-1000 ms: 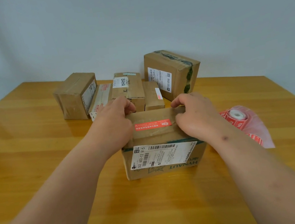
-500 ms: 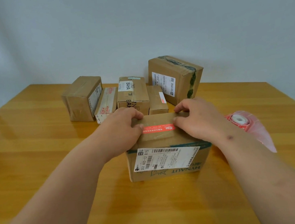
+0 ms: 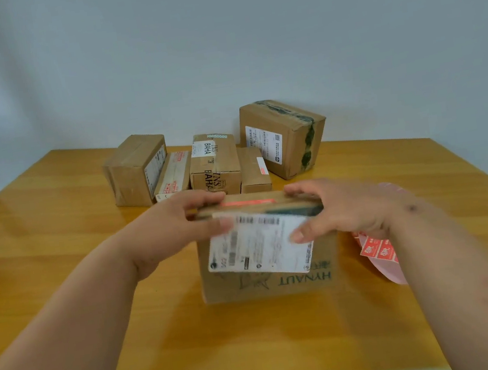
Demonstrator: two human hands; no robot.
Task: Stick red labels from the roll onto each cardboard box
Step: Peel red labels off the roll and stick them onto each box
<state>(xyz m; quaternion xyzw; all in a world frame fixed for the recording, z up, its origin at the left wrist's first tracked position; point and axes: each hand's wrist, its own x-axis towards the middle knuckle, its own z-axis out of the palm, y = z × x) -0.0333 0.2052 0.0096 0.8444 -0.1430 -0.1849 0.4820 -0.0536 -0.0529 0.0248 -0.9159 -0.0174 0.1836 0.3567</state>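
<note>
Seen from a head camera, looking down at a wooden table (image 3: 60, 273). Near the middle of the table, closer to the front edge, stood a cardboard box (image 3: 263, 244) with a white shipping label (image 3: 260, 245) on its near face. Blurred, so probably being tipped or turned. Left hand (image 3: 176, 228) gripped the box's top left edge, fingers curled over the top and thumb on the near face. Right hand (image 3: 334, 209) gripped the top right edge likewise, thumb pressing the white label. On the box top between the two hands, a red label (image 3: 248, 203), already stuck flat. Beside the right forearm, toward the right edge, the roll of red labels (image 3: 377, 250) on pink backing, partly hidden. Toward the far edge, a cluster of five more boxes (image 3: 214, 164), touching or nearly so. Likely step: setting this box aside. Best done with both hands level, clear of the roll and the cluster.
</note>
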